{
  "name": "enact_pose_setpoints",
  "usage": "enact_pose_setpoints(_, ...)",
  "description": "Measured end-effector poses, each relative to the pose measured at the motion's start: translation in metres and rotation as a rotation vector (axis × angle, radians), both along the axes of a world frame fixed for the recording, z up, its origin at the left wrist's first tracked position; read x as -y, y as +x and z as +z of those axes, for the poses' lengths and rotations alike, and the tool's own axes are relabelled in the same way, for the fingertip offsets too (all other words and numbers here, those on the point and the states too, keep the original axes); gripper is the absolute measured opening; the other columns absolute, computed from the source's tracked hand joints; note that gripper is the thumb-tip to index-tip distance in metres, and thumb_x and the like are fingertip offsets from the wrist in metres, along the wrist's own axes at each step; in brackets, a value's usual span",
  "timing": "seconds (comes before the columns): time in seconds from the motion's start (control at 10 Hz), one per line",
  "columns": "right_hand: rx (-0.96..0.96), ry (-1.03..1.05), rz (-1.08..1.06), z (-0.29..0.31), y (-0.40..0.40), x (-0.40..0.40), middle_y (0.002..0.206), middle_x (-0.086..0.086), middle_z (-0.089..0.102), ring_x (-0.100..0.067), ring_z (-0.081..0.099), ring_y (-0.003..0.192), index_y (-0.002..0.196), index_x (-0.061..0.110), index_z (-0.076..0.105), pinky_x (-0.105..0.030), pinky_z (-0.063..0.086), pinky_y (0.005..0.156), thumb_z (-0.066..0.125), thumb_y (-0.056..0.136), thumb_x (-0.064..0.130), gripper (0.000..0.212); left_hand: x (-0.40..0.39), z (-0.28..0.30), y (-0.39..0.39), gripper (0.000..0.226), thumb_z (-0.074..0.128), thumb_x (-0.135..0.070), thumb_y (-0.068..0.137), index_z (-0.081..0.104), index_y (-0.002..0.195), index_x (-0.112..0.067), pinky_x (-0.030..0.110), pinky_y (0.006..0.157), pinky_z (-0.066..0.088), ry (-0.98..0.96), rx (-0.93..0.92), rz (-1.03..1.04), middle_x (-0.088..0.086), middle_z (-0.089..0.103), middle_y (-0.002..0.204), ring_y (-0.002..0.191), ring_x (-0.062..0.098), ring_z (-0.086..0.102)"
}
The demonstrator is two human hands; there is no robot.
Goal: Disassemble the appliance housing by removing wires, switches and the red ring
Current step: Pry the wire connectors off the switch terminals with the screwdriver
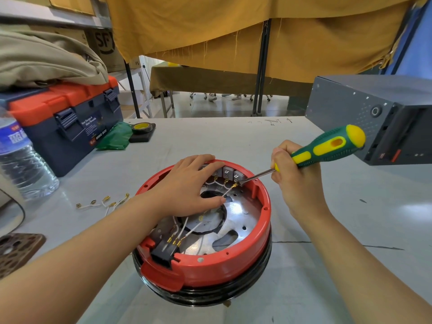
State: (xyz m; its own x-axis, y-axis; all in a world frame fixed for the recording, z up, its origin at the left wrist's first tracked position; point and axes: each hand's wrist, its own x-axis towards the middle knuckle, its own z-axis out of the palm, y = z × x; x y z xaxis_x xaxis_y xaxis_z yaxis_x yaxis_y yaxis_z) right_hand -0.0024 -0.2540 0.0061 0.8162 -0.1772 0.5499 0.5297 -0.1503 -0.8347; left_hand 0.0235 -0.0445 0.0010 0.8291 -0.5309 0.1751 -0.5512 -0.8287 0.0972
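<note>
The round appliance housing sits upside down in the middle of the table, with its red ring (233, 265) on top of a black base (210, 298). Grey switches (228, 172) line the far inner wall, with white wires (228, 191) on brass terminals. More white wires run to a black connector (163, 252) at the near rim. My left hand (187, 185) rests flat on the housing, thumb and fingers around a white wire. My right hand (295, 181) grips a green-and-yellow screwdriver (327, 148); its tip touches the rightmost switch terminal.
Loose white wires with brass terminals (104, 203) lie on the table left of the housing. A blue-and-orange toolbox (67, 122), water bottle (21, 164), green bag and tape roll (141, 127) stand at the left. A dark grey box (374, 118) stands at the right.
</note>
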Motion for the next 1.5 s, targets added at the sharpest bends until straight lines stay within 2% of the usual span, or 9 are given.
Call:
enact_pose_setpoints(0.2,-0.034,0.083,0.057,0.000,0.003,0.001,0.048,0.010,0.032,-0.004,0.029,0.041,0.047,0.027,0.040,-0.015,0.026,0.042,0.047,0.077,0.016,0.033,0.001,0.001,0.000,0.078,0.048,-0.065,0.082,0.018,0.148,-0.034,0.036,0.115,0.017,0.006,0.002,-0.002,-0.005,0.020,0.154,0.141,0.018,0.017)
enact_pose_setpoints(0.4,-0.058,0.138,0.027,-0.001,0.000,-0.001,0.046,0.011,0.034,-0.004,0.029,0.039,0.052,0.017,0.038,-0.013,0.027,0.040,0.047,0.076,0.016,0.025,0.001,0.001,-0.002,0.079,0.048,-0.065,0.083,0.018,0.148,-0.034,0.036,0.115,0.017,0.008,-0.005,-0.001,-0.005,0.019,0.154,0.141,0.018,0.016)
enact_pose_setpoints(0.5,-0.073,0.166,-0.001,0.000,0.000,-0.003,0.043,0.014,0.035,-0.003,0.031,0.037,0.050,0.020,0.039,-0.012,0.027,0.039,0.046,0.074,0.015,0.026,0.001,0.001,-0.001,0.079,0.047,-0.066,0.082,0.017,0.148,-0.034,0.037,0.116,0.017,0.013,-0.015,0.003,-0.006,0.018,0.154,0.141,0.017,0.015)
enact_pose_setpoints(0.7,-0.155,0.216,-0.036,-0.001,0.000,-0.006,0.043,0.011,0.032,-0.006,0.028,0.039,0.051,0.015,0.038,-0.019,0.026,0.043,0.046,0.068,0.015,0.019,0.000,0.001,-0.001,0.078,0.047,-0.065,0.082,0.018,0.148,-0.034,0.034,0.114,0.015,0.007,0.002,-0.001,-0.005,0.019,0.154,0.141,0.017,0.016)
enact_pose_setpoints(0.9,-0.077,0.124,-0.024,0.002,-0.002,-0.007,0.048,0.001,0.032,-0.008,0.029,0.043,0.048,0.016,0.036,-0.018,0.026,0.045,0.049,0.072,0.018,0.027,0.000,-0.001,0.000,0.078,0.047,-0.065,0.083,0.018,0.148,-0.034,0.037,0.116,0.017,0.007,0.001,-0.004,-0.004,0.019,0.154,0.141,0.018,0.016)
enact_pose_setpoints(1.0,-0.071,0.171,-0.028,0.005,-0.002,-0.002,0.045,0.006,0.033,-0.007,0.029,0.040,0.045,0.021,0.039,-0.015,0.025,0.041,0.047,0.071,0.016,0.028,-0.001,-0.001,0.000,0.077,0.048,-0.065,0.083,0.018,0.147,-0.035,0.037,0.116,0.017,-0.008,-0.001,-0.008,-0.004,0.019,0.154,0.141,0.018,0.016)
enact_pose_setpoints(1.2,-0.040,0.238,-0.016,0.009,-0.005,0.003,0.047,0.005,0.032,-0.008,0.026,0.040,0.051,0.015,0.039,-0.016,0.022,0.040,0.048,0.074,0.015,0.025,-0.001,-0.001,0.000,0.070,0.043,-0.066,0.084,0.021,0.145,-0.041,0.042,0.115,0.014,-0.022,0.004,0.049,-0.013,0.021,0.153,0.142,0.020,0.012)
enact_pose_setpoints(1.4,-0.001,0.163,-0.025,0.010,-0.006,0.000,0.044,0.009,0.035,-0.007,0.030,0.039,0.047,0.023,0.042,-0.015,0.025,0.041,0.048,0.077,0.019,0.032,0.002,0.005,-0.002,0.074,0.039,-0.069,0.082,0.017,0.147,-0.040,0.045,0.105,0.028,0.072,0.040,0.084,-0.017,0.020,0.155,0.136,0.020,0.023)
enact_pose_setpoints(1.5,0.016,0.106,-0.026,0.010,-0.007,-0.001,0.045,0.008,0.039,-0.005,0.033,0.041,0.047,0.026,0.045,-0.015,0.027,0.045,0.048,0.079,0.021,0.033,0.001,0.010,-0.002,0.075,0.043,-0.067,0.083,0.017,0.148,-0.039,0.045,0.106,0.028,0.097,0.013,0.042,-0.016,0.018,0.155,0.138,0.019,0.022)
